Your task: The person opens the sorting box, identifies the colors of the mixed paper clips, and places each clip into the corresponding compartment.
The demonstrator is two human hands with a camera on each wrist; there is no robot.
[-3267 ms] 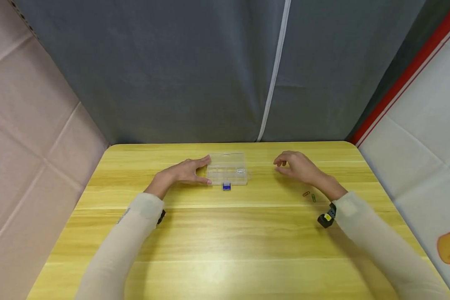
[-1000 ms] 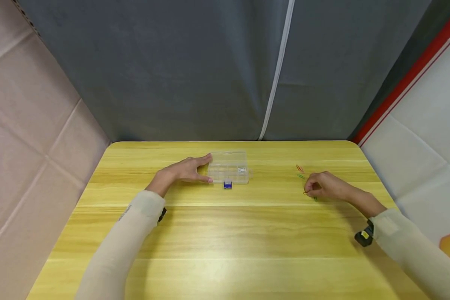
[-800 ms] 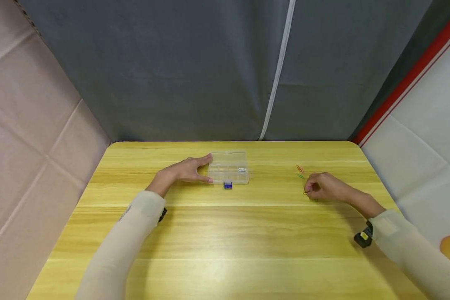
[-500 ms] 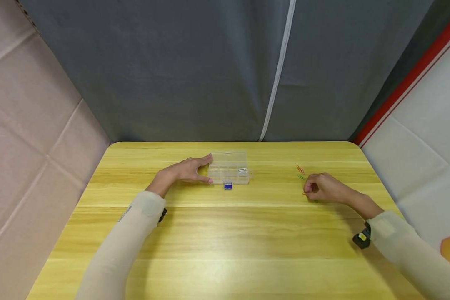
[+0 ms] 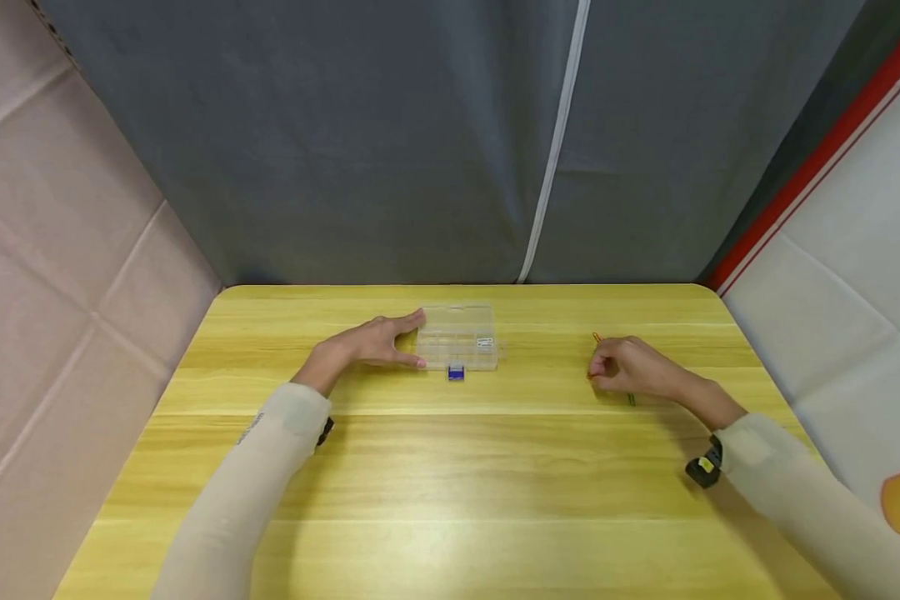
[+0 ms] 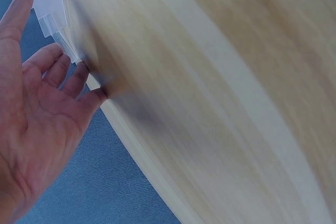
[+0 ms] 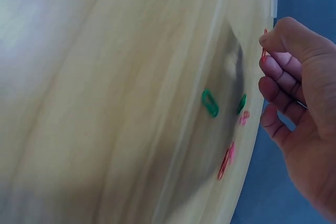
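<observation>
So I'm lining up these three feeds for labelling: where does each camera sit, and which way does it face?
Head: worn on the head, looking forward and down at the table; both sleeved arms, left hand beside the clear box, right hand.
Left wrist: at the left wrist, looking along the open palm to the box's edge.
Right wrist: at the right wrist, looking along curled fingers pinching a red paper clip; loose clips on the table.
Shared: head and right wrist both show the right hand and clips.

Organizer box (image 5: pixel 457 337) contents too small to tell; right hand (image 5: pixel 628 367) hides some paper clips (image 7: pixel 210 103)
</observation>
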